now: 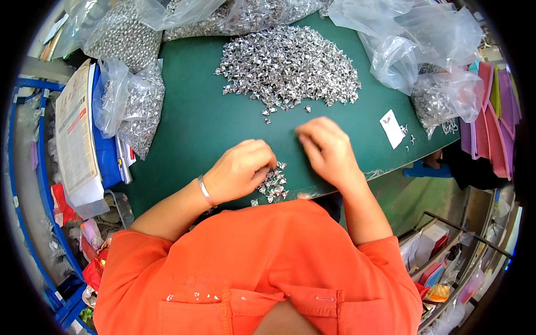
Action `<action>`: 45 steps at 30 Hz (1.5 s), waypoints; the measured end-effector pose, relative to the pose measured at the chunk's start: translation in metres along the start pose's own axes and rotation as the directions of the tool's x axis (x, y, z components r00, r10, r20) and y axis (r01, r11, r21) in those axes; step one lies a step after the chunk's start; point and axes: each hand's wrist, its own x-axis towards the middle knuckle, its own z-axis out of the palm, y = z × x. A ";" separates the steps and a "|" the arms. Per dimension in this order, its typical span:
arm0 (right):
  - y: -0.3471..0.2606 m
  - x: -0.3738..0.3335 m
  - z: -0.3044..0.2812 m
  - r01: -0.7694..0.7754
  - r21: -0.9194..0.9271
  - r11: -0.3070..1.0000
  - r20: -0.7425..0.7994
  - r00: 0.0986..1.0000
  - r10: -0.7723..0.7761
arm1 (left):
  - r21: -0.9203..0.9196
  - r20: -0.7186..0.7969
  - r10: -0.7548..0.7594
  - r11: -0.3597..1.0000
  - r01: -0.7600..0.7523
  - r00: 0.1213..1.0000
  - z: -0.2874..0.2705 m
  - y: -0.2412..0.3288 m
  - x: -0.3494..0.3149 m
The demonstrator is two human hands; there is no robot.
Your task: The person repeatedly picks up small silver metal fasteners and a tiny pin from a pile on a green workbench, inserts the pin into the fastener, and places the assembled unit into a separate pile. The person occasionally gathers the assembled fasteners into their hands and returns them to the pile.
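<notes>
My left hand (241,170), with a metal bracelet (206,191) on its wrist, is at the near edge of the green table. Its fingers are curled closed beside a small heap of silvery metal pieces (274,184); whatever they grip is hidden. To the right, my right hand (328,149) is above the green surface with its fingers bent together. Anything between those fingertips is too small or hidden to name. Beyond both hands lies a large pile of the small silvery metal pieces (290,67), and a few stray ones lie at its near side.
Clear plastic bags of metal pieces (142,106) stand at the left and far side, another bag (432,100) at the right. A white card (393,129) lies on the green table (190,95). Papers (75,128) and a blue rack (42,184) flank the left; folders (494,123) hang right.
</notes>
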 end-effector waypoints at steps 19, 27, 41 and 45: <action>0.013 -0.010 -0.026 -0.251 -0.017 0.968 -0.090 0.964 0.249 | -0.144 -0.054 -0.291 0.949 0.281 0.955 -0.008 -0.007 0.034; 0.004 -0.015 -0.002 -0.088 0.034 0.996 0.066 0.994 0.086 | 0.058 -0.150 -0.143 0.986 0.154 0.978 -0.005 -0.019 0.023; -0.006 -0.008 -0.005 -0.026 0.175 0.984 0.353 0.935 -0.038 | -0.065 0.073 0.045 0.997 -0.040 0.996 -0.013 -0.009 0.007; -0.006 0.024 0.016 0.230 -0.106 0.967 0.237 0.951 -0.200 | -0.027 0.025 -0.057 0.998 0.057 0.998 -0.016 -0.009 0.010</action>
